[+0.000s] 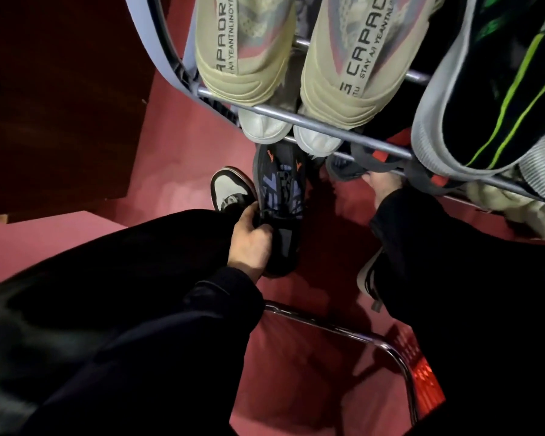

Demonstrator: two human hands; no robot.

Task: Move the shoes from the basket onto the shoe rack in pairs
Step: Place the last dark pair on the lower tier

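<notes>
Hands are working low in front of the shoe rack (pixel 321 119), each tending one shoe of what looks like a matching dark pair. The left hand (pixel 249 243) is closing its fingers over the collar of a dark sneaker with blue and orange marks (pixel 279 190), gripping it from the heel end so the toe is pointing toward the rack, probably so it can slide straight in under the bars. The right hand (pixel 383 187) is reaching beneath the lower rail and touching a second dark shoe (pixel 346 169); its fingers are mostly hidden, so I cannot tell whether it is gripping or only steadying. A black-and-white sneaker (pixel 228 190) is lying just beside the left hand, touching the held shoe. Higher up, a beige pair (pixel 343 61) is sitting heel-out side by side on the rack's bars, with a black shoe striped in green (pixel 491 99) next to it, already arranged by pairs. The basket's chrome rim (pixel 343 328) is showing near the person's knees, its red mesh apparently holding nothing that can be seen here.
</notes>
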